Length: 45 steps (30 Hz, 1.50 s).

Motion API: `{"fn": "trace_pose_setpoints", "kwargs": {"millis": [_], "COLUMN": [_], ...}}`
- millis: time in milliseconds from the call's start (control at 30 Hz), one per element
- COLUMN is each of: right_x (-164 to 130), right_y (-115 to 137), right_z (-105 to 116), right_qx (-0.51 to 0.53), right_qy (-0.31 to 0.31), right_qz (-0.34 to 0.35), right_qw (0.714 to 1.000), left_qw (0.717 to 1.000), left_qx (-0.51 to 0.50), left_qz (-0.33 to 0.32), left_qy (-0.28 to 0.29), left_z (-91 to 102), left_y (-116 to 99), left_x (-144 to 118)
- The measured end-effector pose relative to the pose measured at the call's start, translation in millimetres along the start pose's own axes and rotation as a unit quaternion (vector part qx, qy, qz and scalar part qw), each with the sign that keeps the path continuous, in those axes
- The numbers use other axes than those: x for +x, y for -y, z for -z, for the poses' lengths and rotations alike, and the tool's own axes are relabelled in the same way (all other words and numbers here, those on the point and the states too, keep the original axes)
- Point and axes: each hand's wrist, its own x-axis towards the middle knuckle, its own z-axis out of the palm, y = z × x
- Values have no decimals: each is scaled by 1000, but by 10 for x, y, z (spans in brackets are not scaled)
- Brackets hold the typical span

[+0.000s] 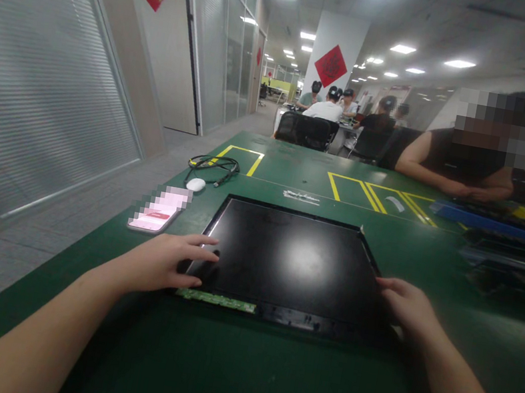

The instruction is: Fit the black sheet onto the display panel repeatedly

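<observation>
In front of me a black LCD screen panel (252,256) lies face up on the green table. A strip of green circuit board (216,300) shows along the near left of its frame. Fingers apart, my left hand (170,261) rests over the panel's left edge, its fingertips on or just above the dark surface. At the opposite side my right hand (408,307) holds the right edge, fingertips at the rim; the part under the edge is hidden.
Left of the panel lie a phone (157,215), a white oval object (196,185) and a coiled black cable (217,165). Yellow tape (333,185) marks the green tabletop (231,374). Dark strips and a blue one (496,223) lie at right. A person (456,163) leans on the far side.
</observation>
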Motion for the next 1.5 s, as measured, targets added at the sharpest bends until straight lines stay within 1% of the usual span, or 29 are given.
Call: {"fn": "trace_pose_setpoints", "kwargs": {"millis": [100, 233, 300, 367, 533, 667, 767, 1000, 1133, 1333, 1400, 1500], "right_x": [19, 59, 73, 75, 31, 2, 16, 60, 73, 106, 96, 70], "right_y": [-17, -61, -78, -80, -14, 25, -1, -59, -73, -114, -102, -70], "right_z": [2, -6, -10, -11, -4, -15, -22, -22, -36, -53, -53, -53], "right_qx": [-3, -9, -10, -10, -15, 17, 39, 35, 26, 13, 2, -12], "right_qy": [1, 4, 2, 0, -14, -11, -4, -12, -7, 5, -3, -10], "right_qz": [-6, 5, 13, 12, 9, -19, -24, -11, -13, -10, -10, -7], "right_qw": [1000, 1000, 1000, 1000, 1000, 1000, 999, 999, 1000, 1000, 1000, 1000], "left_qw": [999, 993, 991, 988, 984, 981, 982, 984, 984, 986, 986, 982], "left_qx": [5, -1, -5, -15, 16, 39, 40, 8, -5, 4, 12, 35], "left_qz": [31, 75, 82, 104, 117, 130, 122, 126, 128, 124, 120, 121], "left_qy": [-20, -88, -105, -112, -137, -142, -136, -125, -122, -108, -113, -138], "left_z": [-37, -143, -192, -228, -293, -334, -345, -337, -328, -316, -328, -362], "left_y": [19, 115, 170, 210, 248, 277, 296, 302, 308, 304, 296, 289], "left_x": [16, 89, 136, 180, 278, 350, 378, 368, 361, 365, 369, 370]}}
